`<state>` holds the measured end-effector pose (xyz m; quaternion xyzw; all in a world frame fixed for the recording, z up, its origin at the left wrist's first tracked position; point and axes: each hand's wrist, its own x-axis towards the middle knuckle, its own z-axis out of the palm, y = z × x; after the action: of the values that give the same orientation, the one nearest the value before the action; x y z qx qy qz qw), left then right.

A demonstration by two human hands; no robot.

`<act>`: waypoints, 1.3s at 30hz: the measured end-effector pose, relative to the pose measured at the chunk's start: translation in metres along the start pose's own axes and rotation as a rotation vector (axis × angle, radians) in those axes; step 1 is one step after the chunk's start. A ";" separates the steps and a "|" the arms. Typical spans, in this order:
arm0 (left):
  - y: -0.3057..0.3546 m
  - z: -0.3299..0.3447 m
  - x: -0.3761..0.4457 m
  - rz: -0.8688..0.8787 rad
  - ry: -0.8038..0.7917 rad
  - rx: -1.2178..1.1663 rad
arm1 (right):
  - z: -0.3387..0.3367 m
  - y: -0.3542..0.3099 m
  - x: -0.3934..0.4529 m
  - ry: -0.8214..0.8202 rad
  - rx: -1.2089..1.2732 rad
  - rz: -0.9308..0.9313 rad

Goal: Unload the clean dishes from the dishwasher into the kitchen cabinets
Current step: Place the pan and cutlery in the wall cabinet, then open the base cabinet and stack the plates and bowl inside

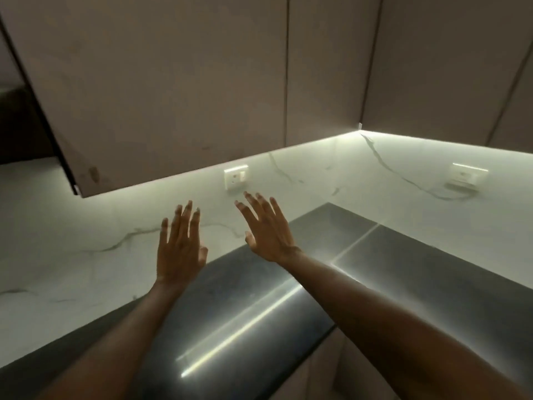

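Shut upper cabinets (178,82) overhang the dark countertop (245,321). Open space lies between them. The marble backsplash (331,174) closes the rear.

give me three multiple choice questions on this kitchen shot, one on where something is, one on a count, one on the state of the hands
1. Where is the nearer socket?
A. on the backsplash under the cabinet
B. on the counter
C. on a cabinet door

2. How many sockets show on the backsplash?
A. one
B. two
C. four

3. What are the hands doing?
A. both grip a plate
B. one holds a cup
C. both open, holding nothing

Answers:
1. A, it sits on the marble wall just below the cabinet edge.
2. B, a second socket is on the right wall.
3. C, the left hand and right hand are raised over the counter with fingers spread.
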<state>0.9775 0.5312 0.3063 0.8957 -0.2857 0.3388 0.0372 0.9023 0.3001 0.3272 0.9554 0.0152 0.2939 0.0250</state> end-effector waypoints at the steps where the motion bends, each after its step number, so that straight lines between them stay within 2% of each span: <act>1: 0.011 0.008 -0.010 -0.011 -0.047 -0.040 | 0.003 0.008 -0.023 -0.026 0.004 0.030; 4: 0.050 0.026 -0.038 0.006 -0.159 -0.172 | 0.002 0.030 -0.091 -0.092 0.042 0.167; 9: 0.145 0.031 -0.092 0.195 -0.307 -0.342 | -0.017 0.062 -0.222 -0.179 0.005 0.414; 16: 0.275 0.008 -0.166 0.469 -0.386 -0.490 | -0.067 0.075 -0.396 -0.247 -0.082 0.752; 23: 0.372 -0.013 -0.249 0.664 -0.491 -0.585 | -0.118 0.047 -0.546 -0.314 -0.137 1.030; 30: 0.450 -0.038 -0.323 0.839 -0.579 -0.670 | -0.148 -0.008 -0.678 -0.378 -0.163 1.375; 35: 0.488 -0.044 -0.362 0.998 -0.663 -0.673 | -0.154 -0.045 -0.741 -0.422 -0.145 1.624; 39: 0.501 -0.039 -0.381 1.092 -0.719 -0.675 | -0.151 -0.065 -0.765 -0.482 -0.126 1.742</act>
<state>0.4540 0.3085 0.0337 0.6211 -0.7746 -0.1121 0.0410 0.1841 0.3378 0.0194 0.6613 -0.7346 0.0012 -0.1516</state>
